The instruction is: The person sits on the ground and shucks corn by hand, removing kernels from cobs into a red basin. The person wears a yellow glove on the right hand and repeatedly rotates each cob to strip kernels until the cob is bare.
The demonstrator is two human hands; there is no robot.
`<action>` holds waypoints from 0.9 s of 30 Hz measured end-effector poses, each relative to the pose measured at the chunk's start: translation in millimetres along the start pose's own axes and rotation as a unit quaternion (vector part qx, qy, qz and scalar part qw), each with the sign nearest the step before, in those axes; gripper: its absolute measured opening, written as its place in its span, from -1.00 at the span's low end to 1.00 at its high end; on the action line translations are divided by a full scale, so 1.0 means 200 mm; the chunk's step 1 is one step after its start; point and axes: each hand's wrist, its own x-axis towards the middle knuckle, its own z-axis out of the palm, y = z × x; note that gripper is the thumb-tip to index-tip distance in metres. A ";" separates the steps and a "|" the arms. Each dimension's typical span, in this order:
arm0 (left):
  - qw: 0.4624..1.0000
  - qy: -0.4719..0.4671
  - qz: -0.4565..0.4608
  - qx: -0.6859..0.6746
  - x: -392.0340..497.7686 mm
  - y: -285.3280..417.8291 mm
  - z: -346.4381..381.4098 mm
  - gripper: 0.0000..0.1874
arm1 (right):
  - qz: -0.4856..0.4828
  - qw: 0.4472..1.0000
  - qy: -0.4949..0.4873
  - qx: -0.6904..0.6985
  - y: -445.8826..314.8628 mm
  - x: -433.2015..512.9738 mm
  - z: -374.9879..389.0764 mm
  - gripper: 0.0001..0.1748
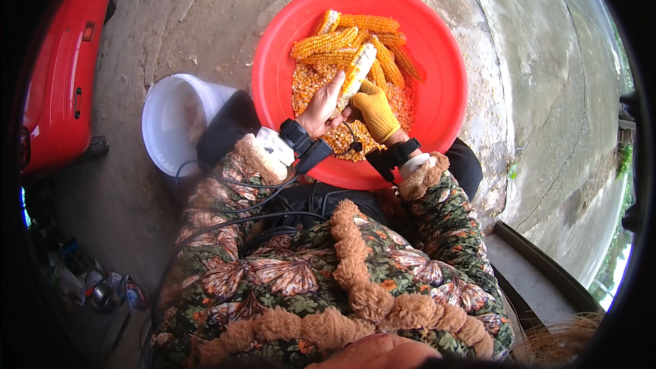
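Observation:
A partly shelled corn cob [360, 67] points up and away from me, its pale core bare along one side and yellow kernels left along the other. My bare left hand [325, 102] grips its lower part. In a yellow knit glove, my right hand [373, 106] presses against the cob's right side with curled fingers; its fingertips are partly hidden. Both hands are above a large red plastic basin [441, 72]. Loose kernels [313, 79] cover its bottom, and several unshelled corn ears [324, 43] are heaped at its far side.
A white plastic bucket [171, 118] stands left of the basin, beside my knee. Farther left is a red vehicle [69, 66]. Stray kernels dot the concrete floor [220, 20]. Black cables [246, 218] run from my wrist straps across my lap. Bags and a metal pot [101, 294] lie at lower left.

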 end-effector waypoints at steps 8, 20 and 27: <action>0.999 0.026 -0.025 -0.032 0.01 -0.01 -0.02 -0.44 | -0.067 0.997 -0.049 -0.005 0.04 0.04 -0.06 -0.65; 0.993 -0.061 0.063 0.078 0.00 -0.02 -0.03 -0.56 | -0.059 0.991 0.030 0.120 0.06 0.05 -0.07 -0.69; 0.988 -0.055 0.095 0.107 0.00 -0.02 0.00 -0.62 | -0.009 0.988 0.023 0.150 0.16 0.12 -0.17 -0.64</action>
